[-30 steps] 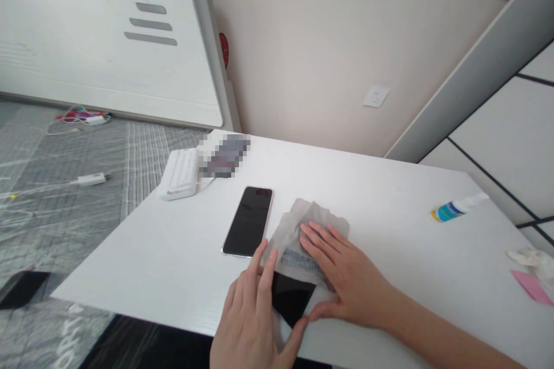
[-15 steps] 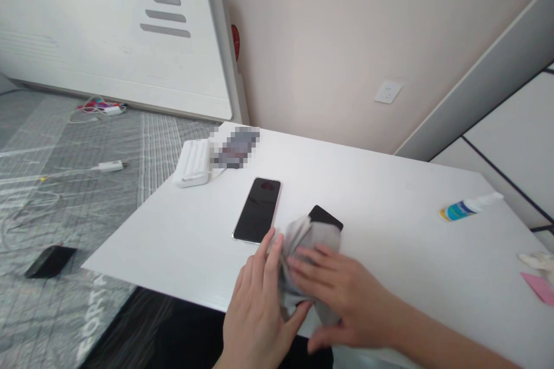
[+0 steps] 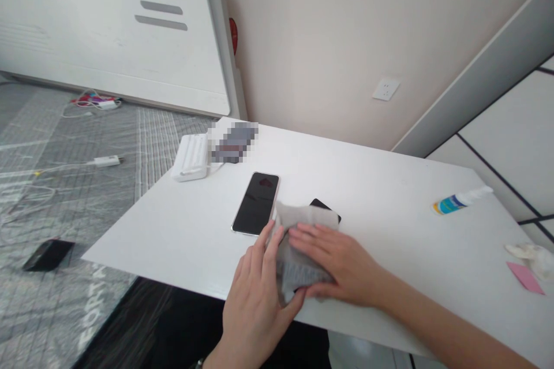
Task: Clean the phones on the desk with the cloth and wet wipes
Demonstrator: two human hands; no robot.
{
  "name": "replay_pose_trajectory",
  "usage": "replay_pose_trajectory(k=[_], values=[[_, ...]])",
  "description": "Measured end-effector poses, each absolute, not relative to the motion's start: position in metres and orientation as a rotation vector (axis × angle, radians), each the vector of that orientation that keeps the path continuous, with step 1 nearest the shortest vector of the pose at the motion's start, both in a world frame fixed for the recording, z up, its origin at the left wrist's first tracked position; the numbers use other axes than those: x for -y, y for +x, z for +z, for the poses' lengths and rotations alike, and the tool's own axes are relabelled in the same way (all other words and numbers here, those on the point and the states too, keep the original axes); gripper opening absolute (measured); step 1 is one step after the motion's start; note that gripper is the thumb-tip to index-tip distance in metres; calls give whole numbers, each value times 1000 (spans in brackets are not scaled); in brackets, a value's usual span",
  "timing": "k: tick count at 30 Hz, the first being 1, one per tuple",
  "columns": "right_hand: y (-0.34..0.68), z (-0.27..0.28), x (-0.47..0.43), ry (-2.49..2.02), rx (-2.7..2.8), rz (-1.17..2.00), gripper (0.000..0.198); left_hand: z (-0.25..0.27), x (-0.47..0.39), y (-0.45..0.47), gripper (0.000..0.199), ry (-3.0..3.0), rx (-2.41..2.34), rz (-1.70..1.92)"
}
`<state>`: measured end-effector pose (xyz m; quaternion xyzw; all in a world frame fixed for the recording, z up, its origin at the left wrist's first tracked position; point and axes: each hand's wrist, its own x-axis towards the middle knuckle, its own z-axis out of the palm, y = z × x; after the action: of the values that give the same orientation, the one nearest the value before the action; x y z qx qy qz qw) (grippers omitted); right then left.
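A grey cloth point(image 3: 307, 274) lies bunched between my two hands over the white table's near edge. My right hand point(image 3: 341, 262) presses down on it, fingers together and bent over the fabric, holding it. Along its left side my left hand point(image 3: 255, 294) curls, thumb in front and fingers behind, around something flat that the cloth mostly hides; only a small dark bit shows by the thumb. Behind the cloth a black flat object point(image 3: 332, 211) sticks out, partly covered. A phone point(image 3: 256, 203) with a dark screen and clear edge lies just left of it.
On the white table point(image 3: 173, 242) sit a white power bank point(image 3: 191, 157), a blurred-out object point(image 3: 234, 142), a small spray bottle point(image 3: 459, 202) lying at right, a pink slip point(image 3: 525, 278) and a crumpled white tissue point(image 3: 534, 256). A black device point(image 3: 49, 255) rests on the grey bedding.
My right hand has moved slightly up and left over the cloth, its thumb now closer to the left thumb. The cloth has shifted and spread flatter. The view has tilted a little.
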<state>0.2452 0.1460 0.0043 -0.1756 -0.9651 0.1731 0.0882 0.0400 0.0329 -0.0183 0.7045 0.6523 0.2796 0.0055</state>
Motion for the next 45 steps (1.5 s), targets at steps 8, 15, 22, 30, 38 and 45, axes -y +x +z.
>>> replay_pose_trajectory(k=[8, 15, 22, 30, 38, 45], values=[[240, 6, -135, -286, 2932, 593, 97, -19, -31, 39, 96, 2150, -2014, 880], [256, 3, -156, -769, 2832, 403, 93, -20, -31, 40, 99, 2157, -2046, 893], [254, 5, -142, -354, 2938, 649, 95, -21, -31, 38, 98, 2171, -2035, 888], [260, 10, -151, -507, 2764, 541, 48, -22, -33, 38, 93, 2167, -2051, 883], [246, 3, -151, -855, 2697, 327, 54, -12, -30, 37, 93, 2208, -1970, 794], [233, 4, -137, -495, 2937, 339, 59, -14, -31, 38, 94, 2159, -1953, 822]])
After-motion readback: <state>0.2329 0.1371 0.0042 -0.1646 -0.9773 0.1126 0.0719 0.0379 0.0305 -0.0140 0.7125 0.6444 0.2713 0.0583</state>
